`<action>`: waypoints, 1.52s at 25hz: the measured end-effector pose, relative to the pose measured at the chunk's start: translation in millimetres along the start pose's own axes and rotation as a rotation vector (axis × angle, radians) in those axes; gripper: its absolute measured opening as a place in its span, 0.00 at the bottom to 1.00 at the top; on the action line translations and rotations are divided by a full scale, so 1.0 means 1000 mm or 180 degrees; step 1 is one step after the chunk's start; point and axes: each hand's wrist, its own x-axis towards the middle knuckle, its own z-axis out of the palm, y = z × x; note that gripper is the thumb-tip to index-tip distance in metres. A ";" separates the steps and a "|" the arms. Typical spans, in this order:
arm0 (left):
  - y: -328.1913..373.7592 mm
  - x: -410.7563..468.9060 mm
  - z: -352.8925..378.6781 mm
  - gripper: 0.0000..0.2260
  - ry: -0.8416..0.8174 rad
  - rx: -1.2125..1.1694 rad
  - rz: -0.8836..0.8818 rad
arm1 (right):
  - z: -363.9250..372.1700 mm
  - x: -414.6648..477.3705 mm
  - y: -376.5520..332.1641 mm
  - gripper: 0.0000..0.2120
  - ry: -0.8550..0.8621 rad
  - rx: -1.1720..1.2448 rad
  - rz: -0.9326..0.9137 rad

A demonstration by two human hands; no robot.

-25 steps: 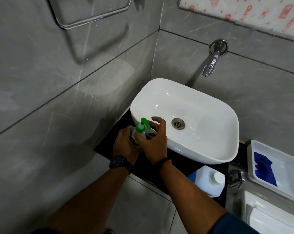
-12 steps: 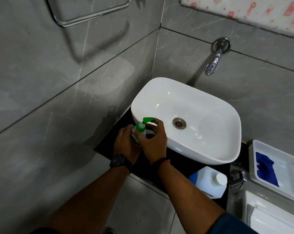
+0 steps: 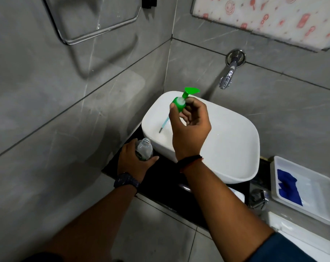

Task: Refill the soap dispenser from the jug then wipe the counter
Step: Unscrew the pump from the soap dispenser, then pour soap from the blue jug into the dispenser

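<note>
My left hand (image 3: 134, 160) grips the clear soap dispenser bottle (image 3: 145, 149), which stands upright with an open neck on the black counter (image 3: 166, 188) beside the white basin (image 3: 234, 140). My right hand (image 3: 188, 127) holds the green pump head (image 3: 181, 102) lifted above the basin, its thin tube (image 3: 164, 124) hanging down to the left. The white jug (image 3: 237, 194) is mostly hidden behind my right forearm at the counter's front edge. A blue cloth (image 3: 287, 188) lies in a white tray (image 3: 311, 193) at the right.
A chrome tap (image 3: 227, 76) sticks out of the grey tiled wall over the basin. A chrome towel ring (image 3: 96, 33) hangs on the left wall. A small chrome valve (image 3: 257, 198) sits between the counter and the tray. A white fixture (image 3: 293, 233) is at the lower right.
My right hand has pulled the green pump out of the bottle and raised it above the basin. My left hand stays on the bottle, whose neck is now open.
</note>
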 end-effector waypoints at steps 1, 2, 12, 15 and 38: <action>-0.002 0.001 -0.001 0.41 0.0030 -0.0002 -0.0025 | -0.005 0.001 0.000 0.14 -0.0136 -0.0162 -0.0086; -0.005 0.002 -0.002 0.40 0.0066 -0.0009 -0.0093 | -0.012 -0.001 0.004 0.13 -0.0295 -0.0400 -0.0127; -0.045 0.002 0.015 0.38 0.0133 -0.0178 -0.0043 | -0.090 -0.072 0.107 0.15 -0.2455 -0.2956 0.0751; -0.054 -0.001 0.024 0.37 0.0095 -0.0319 -0.0019 | -0.095 -0.079 0.126 0.14 -0.2538 -0.3270 0.0904; 0.009 -0.007 -0.018 0.44 0.0498 -0.0053 0.0520 | -0.067 -0.026 0.036 0.14 -0.0976 -0.2239 -0.0351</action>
